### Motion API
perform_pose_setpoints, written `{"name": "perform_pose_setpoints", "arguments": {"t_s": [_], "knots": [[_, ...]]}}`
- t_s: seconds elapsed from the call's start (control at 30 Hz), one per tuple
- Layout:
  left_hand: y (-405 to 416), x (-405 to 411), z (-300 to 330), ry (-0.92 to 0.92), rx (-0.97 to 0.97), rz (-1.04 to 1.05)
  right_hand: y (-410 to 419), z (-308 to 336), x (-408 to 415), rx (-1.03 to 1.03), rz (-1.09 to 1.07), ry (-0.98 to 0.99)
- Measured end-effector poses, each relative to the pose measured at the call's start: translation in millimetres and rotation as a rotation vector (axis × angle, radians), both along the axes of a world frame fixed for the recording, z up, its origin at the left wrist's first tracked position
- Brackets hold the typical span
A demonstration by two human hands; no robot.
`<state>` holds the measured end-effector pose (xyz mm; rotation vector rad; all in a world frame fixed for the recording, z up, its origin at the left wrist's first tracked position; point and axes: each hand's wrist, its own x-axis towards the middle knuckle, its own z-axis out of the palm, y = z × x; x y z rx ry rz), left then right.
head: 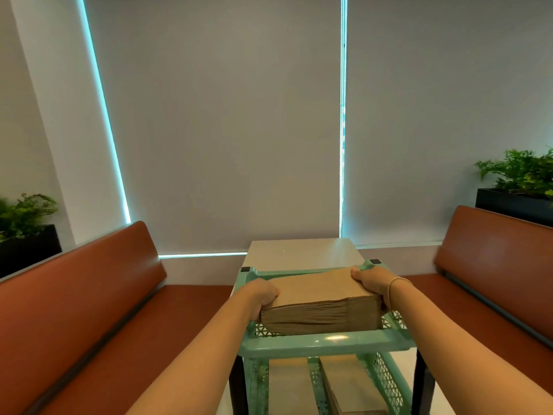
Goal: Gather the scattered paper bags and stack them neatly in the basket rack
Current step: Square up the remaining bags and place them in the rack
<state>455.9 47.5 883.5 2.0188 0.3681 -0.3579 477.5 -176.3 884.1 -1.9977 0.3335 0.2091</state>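
Brown paper bags [320, 304] sit stacked in the green basket rack's [326, 344] top tray, left hand [263, 298] and right hand [369, 280] each gripping a side; squaring edges evenly before letting go seems wise.

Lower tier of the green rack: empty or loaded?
Loaded: flat brown paper bags lie in the mint-green plastic basket rack's lower tier.

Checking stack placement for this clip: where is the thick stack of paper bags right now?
In the head view, the stack of paper bags sits low centre in the top tray of the green basket rack, gripped between the left hand and right hand.
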Motion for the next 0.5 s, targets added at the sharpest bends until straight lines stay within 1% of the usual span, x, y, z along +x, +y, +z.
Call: {"name": "perform_pose_setpoints", "arguments": {"t_s": [0.1, 0.2, 0.27, 0.37, 0.47, 0.5], "knots": [[-2.3, 4.6, -6.3, -0.038, 0.117, -0.029, 1.9, 1.5, 1.5, -0.063, 0.021, -0.005], [-4.6, 7.7, -6.1, -0.095, 0.259, -0.041, 3.1, -0.9, 3.6, -0.208, 0.067, -0.033], [-8.6, 4.5, -2.3, -0.118, 0.300, -0.040, 3.4, -0.5, 3.2, -0.233, 0.082, -0.026], [-17.6, 0.4, 4.1, -0.074, 0.327, -0.018, 4.6, 2.2, 1.6, -0.301, 0.109, -0.020], [-19.7, -3.2, 8.4, -0.078, 0.360, 0.000, 5.8, 3.2, 0.6, -0.356, 0.113, -0.028], [-20.4, -4.2, 8.1, -0.085, 0.408, -0.031, 5.4, 2.1, 1.4, -0.375, 0.121, -0.028]]}}
